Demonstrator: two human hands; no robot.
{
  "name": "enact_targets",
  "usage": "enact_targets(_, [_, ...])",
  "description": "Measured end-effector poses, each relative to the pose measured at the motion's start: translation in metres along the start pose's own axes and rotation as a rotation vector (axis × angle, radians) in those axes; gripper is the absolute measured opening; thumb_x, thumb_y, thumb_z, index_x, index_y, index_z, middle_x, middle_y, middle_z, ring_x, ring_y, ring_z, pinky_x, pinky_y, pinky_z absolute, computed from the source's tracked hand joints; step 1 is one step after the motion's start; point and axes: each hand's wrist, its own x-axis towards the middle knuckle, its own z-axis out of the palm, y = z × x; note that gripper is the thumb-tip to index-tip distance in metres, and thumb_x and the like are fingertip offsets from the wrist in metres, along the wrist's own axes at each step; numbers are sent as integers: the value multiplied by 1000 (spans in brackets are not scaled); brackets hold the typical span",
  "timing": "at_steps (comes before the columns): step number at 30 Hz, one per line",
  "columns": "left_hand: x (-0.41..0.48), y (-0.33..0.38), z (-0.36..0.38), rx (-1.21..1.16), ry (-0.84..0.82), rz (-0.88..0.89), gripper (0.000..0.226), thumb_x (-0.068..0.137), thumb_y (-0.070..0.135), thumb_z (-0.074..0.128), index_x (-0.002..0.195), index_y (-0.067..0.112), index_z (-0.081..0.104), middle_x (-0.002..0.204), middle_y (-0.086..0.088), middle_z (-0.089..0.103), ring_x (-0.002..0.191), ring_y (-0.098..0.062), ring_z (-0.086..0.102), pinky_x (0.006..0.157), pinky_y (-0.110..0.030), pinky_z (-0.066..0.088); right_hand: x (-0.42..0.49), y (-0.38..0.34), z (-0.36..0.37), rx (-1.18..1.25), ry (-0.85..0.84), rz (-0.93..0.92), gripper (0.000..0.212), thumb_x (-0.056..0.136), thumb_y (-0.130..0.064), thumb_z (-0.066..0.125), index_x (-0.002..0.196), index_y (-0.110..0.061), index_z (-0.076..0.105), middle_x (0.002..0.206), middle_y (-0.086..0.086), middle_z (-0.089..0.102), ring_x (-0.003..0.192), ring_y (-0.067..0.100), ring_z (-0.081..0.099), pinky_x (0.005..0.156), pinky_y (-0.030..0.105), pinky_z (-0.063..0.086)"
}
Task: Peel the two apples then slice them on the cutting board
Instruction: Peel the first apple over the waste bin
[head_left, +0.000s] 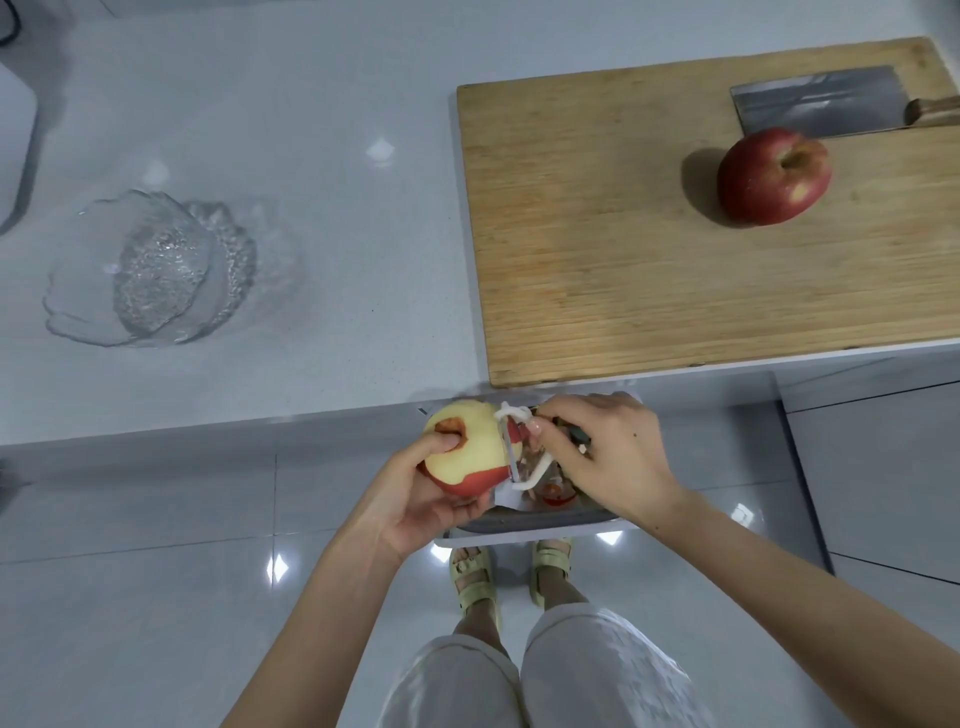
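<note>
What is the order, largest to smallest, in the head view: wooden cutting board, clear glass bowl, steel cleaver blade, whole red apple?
1. Wooden cutting board.
2. Clear glass bowl.
3. Steel cleaver blade and whole red apple: too alike to rank.

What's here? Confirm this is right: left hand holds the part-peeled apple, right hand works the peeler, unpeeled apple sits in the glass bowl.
Wrong in one place: the head view shows the unpeeled apple on the cutting board, not in the glass bowl. The rest stands.
</note>
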Motion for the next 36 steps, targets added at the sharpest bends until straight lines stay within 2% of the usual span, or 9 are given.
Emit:
enact_targets(3, [2, -4, 0, -52, -29, -29, 49, 68, 21, 67, 115, 8, 58, 100, -20, 63, 80, -31, 62, 62, -39, 54, 6, -3, 4, -47, 64, -105, 30, 91, -39, 51, 73, -22, 69, 63, -8, 66, 60, 12, 61, 58, 28, 43])
enact_targets(7, [4, -9, 2, -133, -128, -40, 51, 76, 30, 64, 120, 4, 60, 115, -26, 63, 97, -41, 65, 88, -62, 48, 12, -8, 5, -79, 108, -178, 32, 91, -39, 53, 71, -21, 70, 62, -7, 65, 59, 14, 60, 61, 24, 37])
enact_targets(10, [4, -12, 7, -174, -132, 2, 54, 76, 27, 66, 125, 3, 57, 123, -26, 60, 107, -40, 62, 93, -60, 46, 14, -8, 5, -77, 94, -176, 32, 90, -39, 54, 70, -20, 69, 62, -7, 66, 59, 16, 61, 59, 26, 38])
enact_targets(13, [5, -13, 10, -161, -87, 20, 53, 71, 27, 69, 118, 5, 60, 107, -20, 67, 95, -33, 66, 78, -45, 58, 14, -6, 3, -70, 79, -161, 33, 91, -39, 53, 68, -21, 69, 60, -6, 65, 58, 16, 60, 58, 26, 39])
enact_targets(16, [3, -15, 11, -83, -69, 7, 45, 72, 31, 66, 110, 8, 61, 94, -17, 68, 79, -28, 69, 62, -36, 58, 13, -5, 2, -71, 64, -165, 33, 91, -38, 54, 66, -21, 67, 57, -7, 61, 56, 15, 58, 56, 26, 39])
enact_targets(23, [0, -16, 11, -46, -115, -72, 47, 73, 33, 62, 111, 7, 60, 91, -18, 67, 72, -27, 67, 55, -33, 55, 1, 6, -3, 60, 24, -167, 27, 92, -31, 53, 75, -19, 70, 59, -10, 60, 58, 7, 50, 60, 19, 30])
enact_targets(28, [-1, -11, 11, -159, -151, -199, 48, 79, 40, 53, 101, -2, 62, 87, -24, 64, 67, -34, 62, 47, -29, 54, -4, 21, -1, 102, 49, -128, 29, 92, -29, 51, 74, -17, 69, 61, -10, 61, 56, 7, 51, 52, 29, 42])
enact_targets(32, [0, -9, 12, -154, -176, -211, 52, 71, 39, 58, 102, -2, 60, 84, -24, 63, 63, -34, 61, 43, -27, 52, 0, 26, 4, 121, 33, -146, 28, 92, -29, 52, 75, -17, 70, 62, -10, 62, 57, 7, 53, 54, 26, 41])
enact_targets(36, [-4, -6, 16, -100, -334, -212, 66, 40, 25, 85, 96, -7, 67, 83, -26, 62, 58, -37, 60, 41, -28, 51, -10, 43, 10, 13, -52, -136, 26, 90, -34, 55, 70, -24, 69, 55, -10, 59, 51, 11, 54, 51, 24, 40])
